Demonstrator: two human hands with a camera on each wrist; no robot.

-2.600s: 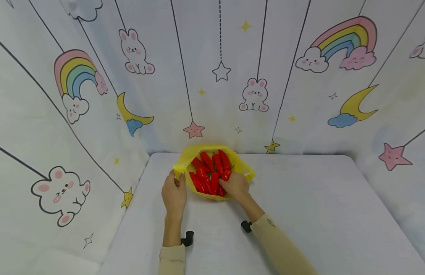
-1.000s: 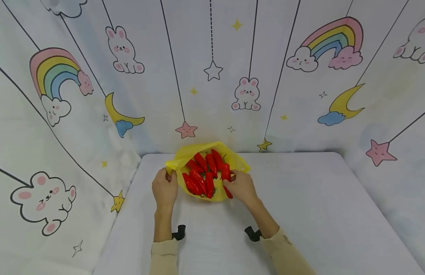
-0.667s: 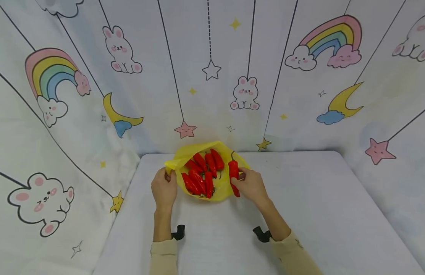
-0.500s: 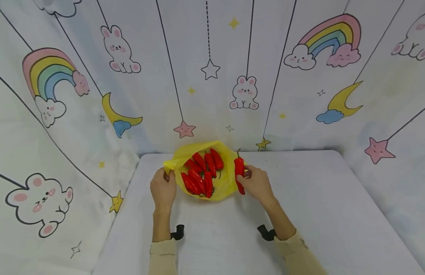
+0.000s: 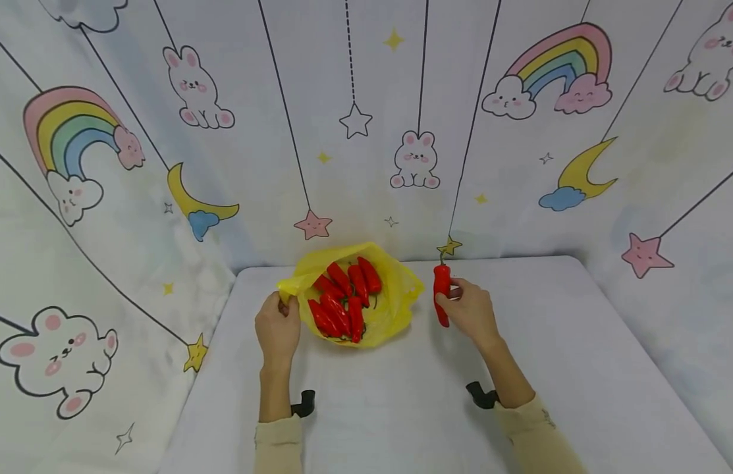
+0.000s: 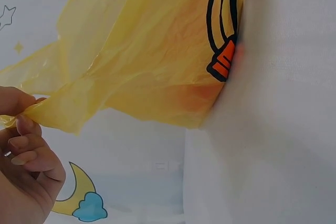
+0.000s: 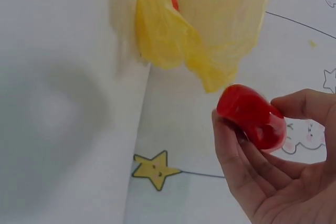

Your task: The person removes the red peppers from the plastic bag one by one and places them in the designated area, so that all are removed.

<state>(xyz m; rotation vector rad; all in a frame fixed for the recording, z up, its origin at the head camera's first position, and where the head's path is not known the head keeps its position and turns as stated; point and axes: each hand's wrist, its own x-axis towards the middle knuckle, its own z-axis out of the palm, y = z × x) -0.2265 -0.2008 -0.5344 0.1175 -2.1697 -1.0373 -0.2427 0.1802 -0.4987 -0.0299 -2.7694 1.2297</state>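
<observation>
A yellow plastic bag (image 5: 396, 309) lies on the table with its mouth towards me. Several red chili peppers (image 5: 336, 316) are inside it. My left hand (image 5: 277, 329) pinches the bag's left rim, and in the left wrist view the thin plastic (image 6: 152, 51) stretches away from those fingertips. To the right of the bag, my right hand (image 5: 474, 313) holds one red chili pepper (image 5: 441, 293) upright, green stem at the top. Close up in the right wrist view, that pepper (image 7: 249, 116) sits between thumb and fingers, apart from the bag.
The white table (image 5: 378, 408) runs back to a cloth backdrop (image 5: 378, 210) printed with rabbits, rainbows, moons and stars. A black wrist mount (image 5: 303, 403) sits on the left wrist, another black mount (image 5: 481, 396) on the right.
My right hand has drawn one chili pepper out of the bag and carried it rightwards past the rim. My left hand keeps its pinch on the bag. The head view has shifted slightly.
</observation>
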